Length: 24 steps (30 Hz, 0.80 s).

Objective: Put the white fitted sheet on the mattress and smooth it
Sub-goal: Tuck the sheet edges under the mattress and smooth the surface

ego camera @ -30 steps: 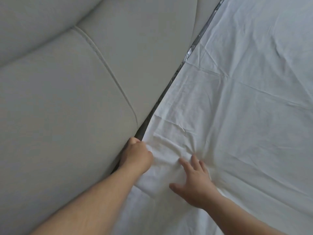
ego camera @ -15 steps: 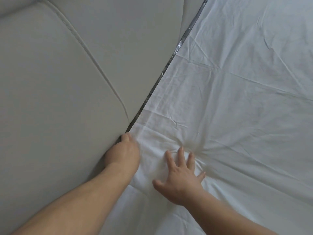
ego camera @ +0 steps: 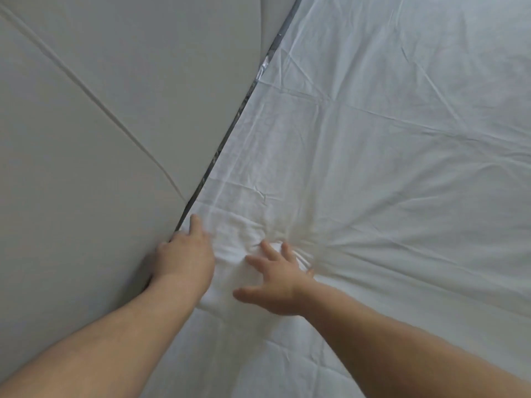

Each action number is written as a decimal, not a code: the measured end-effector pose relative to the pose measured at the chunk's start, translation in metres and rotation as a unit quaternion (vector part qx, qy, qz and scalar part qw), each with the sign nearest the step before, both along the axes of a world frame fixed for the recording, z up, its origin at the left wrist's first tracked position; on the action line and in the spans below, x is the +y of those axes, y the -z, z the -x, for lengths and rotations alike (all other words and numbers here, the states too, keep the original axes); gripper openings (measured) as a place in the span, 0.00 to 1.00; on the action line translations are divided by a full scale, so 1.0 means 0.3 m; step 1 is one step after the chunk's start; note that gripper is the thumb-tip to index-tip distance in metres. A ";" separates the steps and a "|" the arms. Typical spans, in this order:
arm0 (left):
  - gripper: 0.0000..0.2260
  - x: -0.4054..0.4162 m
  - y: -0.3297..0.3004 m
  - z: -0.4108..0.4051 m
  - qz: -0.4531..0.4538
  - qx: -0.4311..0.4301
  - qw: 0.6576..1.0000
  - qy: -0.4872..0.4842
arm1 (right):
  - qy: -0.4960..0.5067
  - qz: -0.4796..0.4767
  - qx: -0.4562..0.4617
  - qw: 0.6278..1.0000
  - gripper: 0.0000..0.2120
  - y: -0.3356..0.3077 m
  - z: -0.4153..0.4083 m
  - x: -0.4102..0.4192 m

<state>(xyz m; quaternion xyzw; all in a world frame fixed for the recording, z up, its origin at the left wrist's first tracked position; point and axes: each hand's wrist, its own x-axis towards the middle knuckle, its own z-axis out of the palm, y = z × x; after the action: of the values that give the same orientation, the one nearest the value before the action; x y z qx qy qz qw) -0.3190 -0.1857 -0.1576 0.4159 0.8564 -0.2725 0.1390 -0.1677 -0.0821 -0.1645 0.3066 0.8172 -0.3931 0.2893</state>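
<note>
We are finding the sheet (ego camera: 373,168) lying over the mattress top and filling the right of the view, its edge running along a dark gap (ego camera: 230,124) against the padded headboard (ego camera: 100,139).

The left hand (ego camera: 184,261) is resting at that edge, its forefinger pointing along the gap; we cannot tell whether its other fingers are curled around cloth or merely pressing, as they are hidden. The right hand (ego camera: 273,285) is lying flat on the sheet just beside it, fingers spread wide, holding nothing. Creases are radiating from under its fingertips.

Handling, in our judgement: the sheet is looking light, thin and soft, with no stiffness; it is bunching under slight pressure and is likely sliding readily over the mattress. It is not fragile. We are advising a hold at the hem beside the gap, where the edge can be pushed down, while a flat palm is anchoring the cloth nearby. Smoothing is calling for open-palm strokes outward toward the slack.

Count: one sheet, one headboard, two hands. The mattress itself is covered and not showing.
</note>
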 end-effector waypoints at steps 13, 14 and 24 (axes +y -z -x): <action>0.35 0.463 0.034 -0.601 -0.015 -0.245 0.954 0.175 | 0.345 -0.135 -0.127 0.920 0.47 -0.017 -0.835 0.458; 0.36 0.439 0.066 -0.601 0.011 -0.252 0.954 0.162 | 0.320 -0.108 -0.131 0.932 0.48 0.003 -0.869 0.422; 0.32 0.234 0.052 -0.448 0.038 -0.233 0.958 0.162 | 0.243 -0.040 -0.133 0.960 0.45 -0.036 -0.848 0.327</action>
<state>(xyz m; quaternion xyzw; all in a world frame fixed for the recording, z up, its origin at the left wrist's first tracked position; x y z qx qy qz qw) -0.1845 -0.1153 -0.1733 0.5955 0.7105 -0.2194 0.3040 0.0869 0.0160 -0.1538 0.5569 0.6875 -0.3739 0.2783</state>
